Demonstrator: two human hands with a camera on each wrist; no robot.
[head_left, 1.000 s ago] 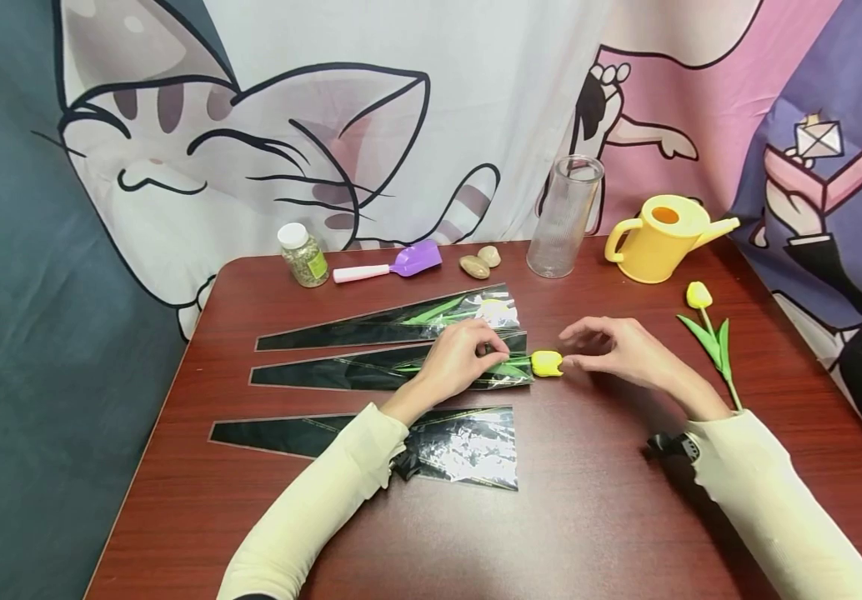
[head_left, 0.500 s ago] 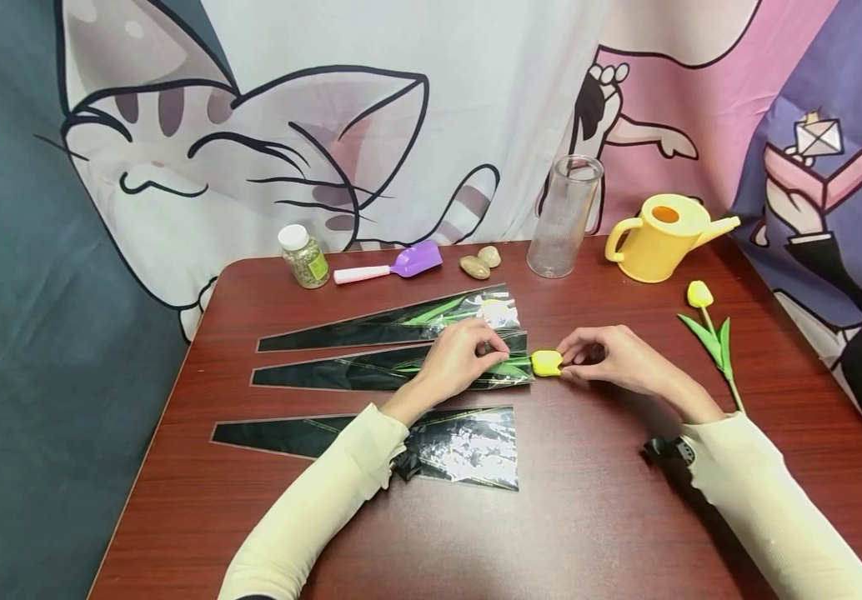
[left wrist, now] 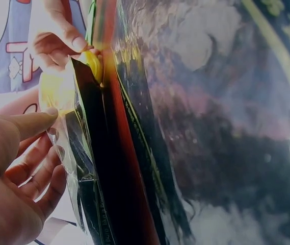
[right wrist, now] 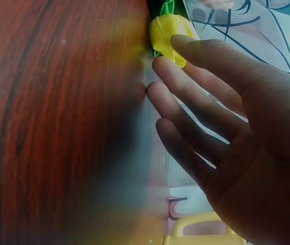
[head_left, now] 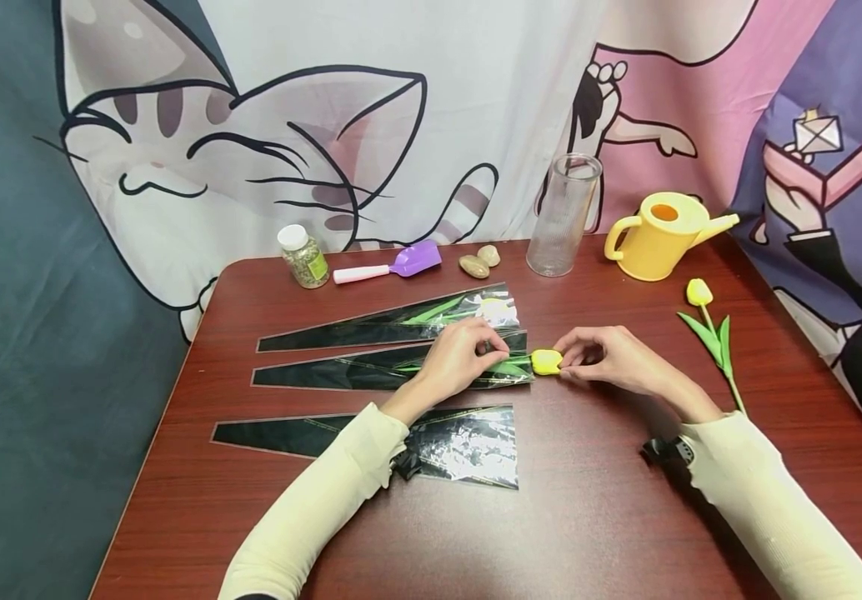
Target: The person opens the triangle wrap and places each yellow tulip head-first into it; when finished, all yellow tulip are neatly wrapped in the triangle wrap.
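Observation:
A yellow artificial tulip [head_left: 547,362] lies with its green stem and leaves inside the middle dark, clear-fronted flower sleeve [head_left: 341,372], while its bloom sticks out past the wide end. My right hand [head_left: 618,360] pinches the bloom between thumb and fingertips, which the right wrist view shows at the bloom's tip [right wrist: 169,35]. With thumb and fingers, my left hand [head_left: 461,354] pinches the sleeve near its wide end; in the left wrist view the film [left wrist: 66,138] passes between them. Behind it, another sleeve [head_left: 348,328] contains a yellow tulip. Nearer me lies a flat sleeve [head_left: 468,446].
Another tulip [head_left: 716,342] rests on the table [head_left: 588,517] at the right. Along the back stand a jar [head_left: 305,258], a clear vase [head_left: 562,221] and a yellow watering can [head_left: 659,237]. A purple scoop [head_left: 414,259] and two stones [head_left: 476,266] lie between jar and vase.
My right hand has moved slightly left and its thumb and fingers have come together on the tulip bloom. The left hand and the sleeves have stayed put.

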